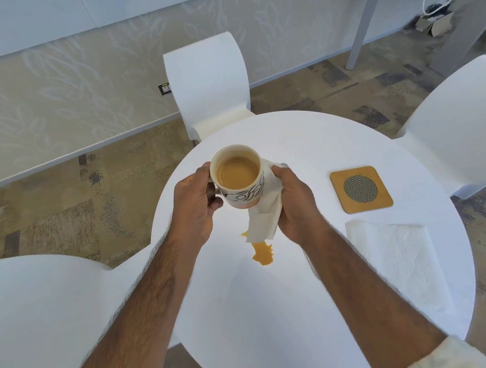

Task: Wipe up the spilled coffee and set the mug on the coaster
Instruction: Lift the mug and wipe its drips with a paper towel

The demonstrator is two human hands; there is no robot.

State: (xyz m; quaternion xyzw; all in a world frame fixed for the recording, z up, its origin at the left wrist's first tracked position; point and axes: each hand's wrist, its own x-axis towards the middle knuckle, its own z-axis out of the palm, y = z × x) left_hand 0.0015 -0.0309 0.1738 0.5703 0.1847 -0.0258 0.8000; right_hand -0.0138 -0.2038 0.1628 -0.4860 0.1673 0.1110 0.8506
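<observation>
My left hand (pixel 193 204) grips the handle of a cream mug (pixel 240 181) with dark lettering, held upright above the round white table (pixel 316 308) and nearly full of milky coffee. My right hand (pixel 293 206) presses a white paper napkin (pixel 265 216) against the mug's right side, and the napkin hangs down below it. A tan puddle of spilled coffee (pixel 262 254) lies on the table just under the napkin's lower edge. The square wooden coaster (pixel 361 189) with a round mesh centre sits to the right, with nothing on it.
A second, flat paper napkin (pixel 393 253) lies on the table in front of the coaster. White chairs stand at the far side (pixel 207 83), the right (pixel 456 128) and the near left (pixel 43 312). Patterned carpet surrounds the table.
</observation>
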